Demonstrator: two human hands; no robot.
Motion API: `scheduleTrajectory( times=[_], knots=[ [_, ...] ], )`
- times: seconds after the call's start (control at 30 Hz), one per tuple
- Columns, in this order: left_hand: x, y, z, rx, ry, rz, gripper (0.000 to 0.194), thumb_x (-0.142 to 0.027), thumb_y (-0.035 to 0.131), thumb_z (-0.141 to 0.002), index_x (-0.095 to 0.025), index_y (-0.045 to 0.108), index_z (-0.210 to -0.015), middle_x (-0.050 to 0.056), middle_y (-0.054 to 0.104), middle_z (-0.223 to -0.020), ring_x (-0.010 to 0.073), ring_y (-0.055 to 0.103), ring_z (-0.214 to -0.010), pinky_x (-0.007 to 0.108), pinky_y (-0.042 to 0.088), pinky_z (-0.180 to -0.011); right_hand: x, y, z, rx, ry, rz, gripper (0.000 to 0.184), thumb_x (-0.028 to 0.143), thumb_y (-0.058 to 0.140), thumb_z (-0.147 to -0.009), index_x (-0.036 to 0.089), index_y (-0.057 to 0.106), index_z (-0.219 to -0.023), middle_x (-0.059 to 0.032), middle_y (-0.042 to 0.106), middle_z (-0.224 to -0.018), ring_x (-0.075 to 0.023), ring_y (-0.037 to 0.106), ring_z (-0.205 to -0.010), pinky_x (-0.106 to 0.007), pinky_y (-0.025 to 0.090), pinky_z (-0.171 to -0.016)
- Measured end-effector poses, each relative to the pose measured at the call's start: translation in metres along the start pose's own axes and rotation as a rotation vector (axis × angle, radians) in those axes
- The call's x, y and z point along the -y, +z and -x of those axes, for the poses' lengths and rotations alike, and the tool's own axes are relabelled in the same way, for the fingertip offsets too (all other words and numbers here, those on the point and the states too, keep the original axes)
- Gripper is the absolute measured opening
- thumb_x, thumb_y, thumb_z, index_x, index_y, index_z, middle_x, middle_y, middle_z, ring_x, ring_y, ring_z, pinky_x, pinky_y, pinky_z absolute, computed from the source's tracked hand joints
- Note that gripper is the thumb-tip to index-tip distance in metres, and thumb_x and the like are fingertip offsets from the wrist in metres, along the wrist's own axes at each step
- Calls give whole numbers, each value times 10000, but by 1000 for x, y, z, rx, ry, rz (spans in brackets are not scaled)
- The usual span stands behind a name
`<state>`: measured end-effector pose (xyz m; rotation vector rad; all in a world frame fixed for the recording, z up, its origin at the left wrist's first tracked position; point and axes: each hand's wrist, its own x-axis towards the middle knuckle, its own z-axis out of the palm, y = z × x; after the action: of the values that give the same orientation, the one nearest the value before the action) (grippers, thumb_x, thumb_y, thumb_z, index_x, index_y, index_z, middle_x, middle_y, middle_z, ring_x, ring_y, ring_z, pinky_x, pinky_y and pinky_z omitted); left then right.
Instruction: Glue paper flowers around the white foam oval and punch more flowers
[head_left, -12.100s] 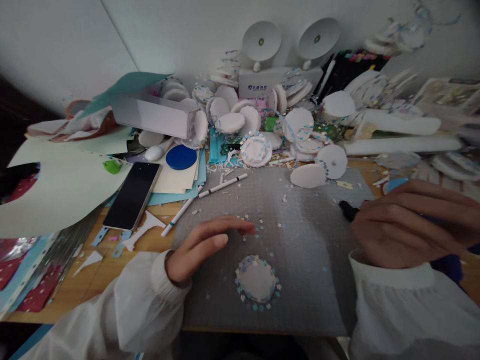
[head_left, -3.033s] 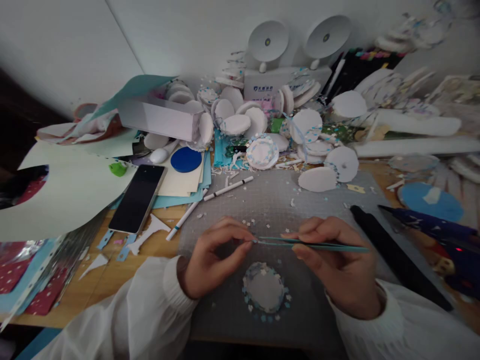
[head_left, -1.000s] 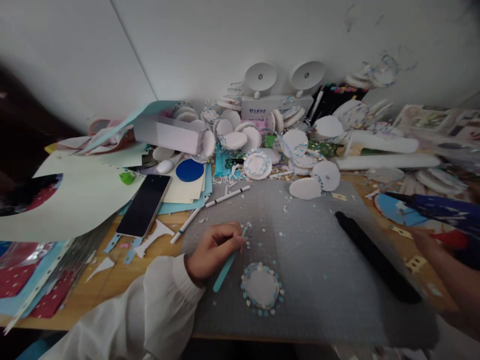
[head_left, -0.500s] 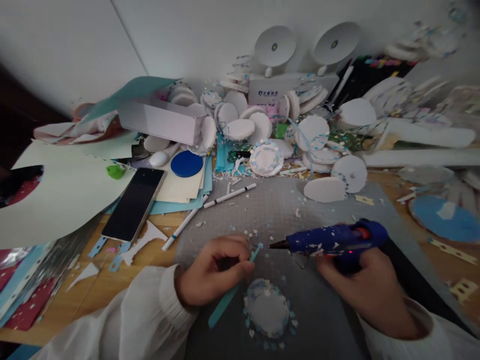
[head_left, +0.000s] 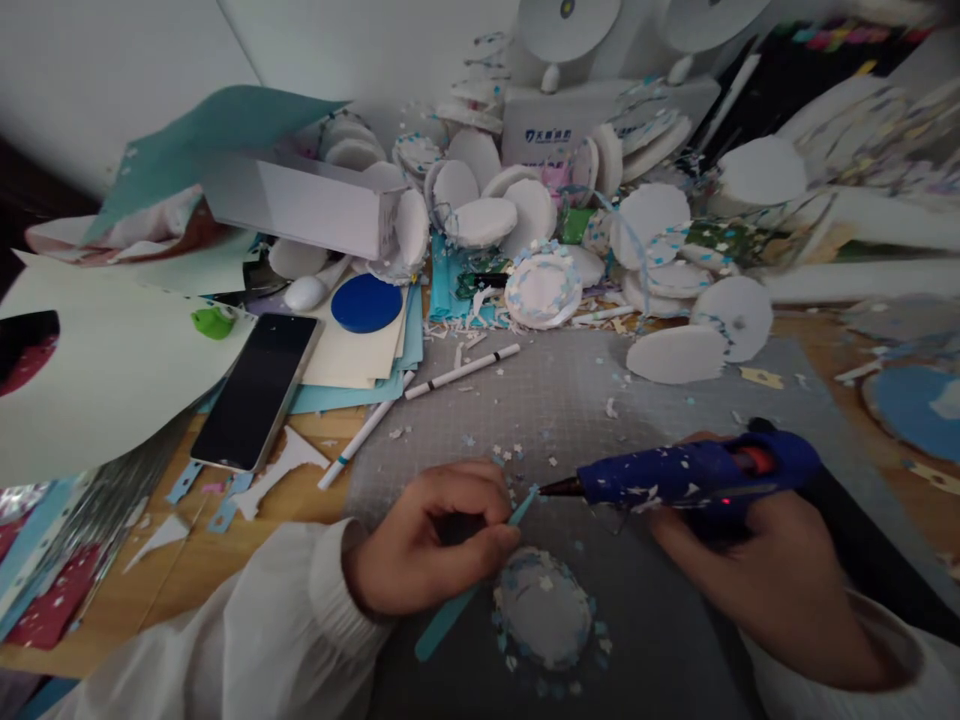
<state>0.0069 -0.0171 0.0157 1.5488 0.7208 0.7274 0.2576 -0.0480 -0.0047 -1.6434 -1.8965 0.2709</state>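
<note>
My left hand is closed on teal tweezers, whose tip points up and to the right. A tiny light-blue piece seems to sit at that tip; its shape is too small to make out. The blue glue gun is gripped in my right hand, its dark nozzle touching or nearly touching the tweezer tip. Some fingers are hidden behind the gun. Below lies a round white disc, edged with small blue and white star or flower pieces.
A grey cutting mat bears paper scraps and white sticks. Many white discs crowd the back before a white box. To the left lie a phone, a blue round lid and paper sheets.
The glue gun's nozzle has come closer to the tweezer tip. The view has shifted slightly downward and nearer. Both hands keep their holds.
</note>
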Motion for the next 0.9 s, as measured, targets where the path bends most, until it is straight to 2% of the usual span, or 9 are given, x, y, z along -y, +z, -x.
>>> scheduleTrajectory(
  times=[0.1, 0.37, 0.43, 0.53, 0.67, 0.8, 0.9],
  knots=[
    [0, 0, 0, 1, 10, 7, 357, -271, 523, -873, -163, 435, -545, 19, 454, -576, 135, 444, -602, 276, 348, -578, 1, -2, -1, 3, -4, 3, 194, 259, 563, -730, 267, 465, -564, 44, 513, -400, -159, 494, -334, -265, 362, -328],
    [2, 0, 1, 3, -5, 22, 332, -230, 522, -861, -166, 432, -548, 12, 451, -587, 137, 446, -613, 280, 345, -593, 2, -1, -4, -11, -44, -9, 131, 279, 546, -750, 268, 465, -647, 51, 510, -410, -164, 490, -324, -266, 359, -319],
    [2, 0, 1, 3, -1, 30, 323, -210, 523, -855, -165, 432, -548, 11, 449, -588, 136, 441, -613, 281, 342, -593, 1, -1, -4, -30, -54, 3, 50, 297, 545, -755, 259, 516, -742, 35, 566, -472, -178, 538, -365, -278, 407, -346],
    [2, 0, 1, 1, 0, 34, 317, -193, 526, -847, -165, 433, -545, 9, 443, -580, 134, 433, -607, 282, 335, -588, 0, -1, -3, -45, -52, 8, 113, 318, 532, -762, 244, 541, -847, 1, 624, -566, -204, 598, -442, -309, 467, -400],
    [2, 0, 1, 1, -3, 36, 319, -193, 530, -851, -163, 443, -545, 13, 452, -586, 137, 439, -612, 284, 338, -593, -1, 0, -3, -49, -74, 24, 127, 327, 533, -774, 241, 539, -867, -7, 620, -585, -214, 604, -471, -318, 468, -415],
    [3, 0, 1, -3, -7, 39, 328, -215, 537, -857, -159, 454, -544, 16, 457, -591, 136, 438, -608, 280, 338, -586, 2, -1, -6, -47, -135, 48, 125, 332, 538, -794, 229, 519, -863, -47, 633, -720, -233, 636, -613, -329, 487, -501],
    [2, 0, 1, -19, -6, 49, 339, -224, 545, -861, -152, 467, -539, 16, 461, -599, 130, 439, -608, 269, 337, -580, 5, -7, -8, -114, -139, 78, 155, 341, 583, -787, 224, 520, -866, -41, 615, -753, -216, 623, -641, -320, 489, -555]
  ],
)
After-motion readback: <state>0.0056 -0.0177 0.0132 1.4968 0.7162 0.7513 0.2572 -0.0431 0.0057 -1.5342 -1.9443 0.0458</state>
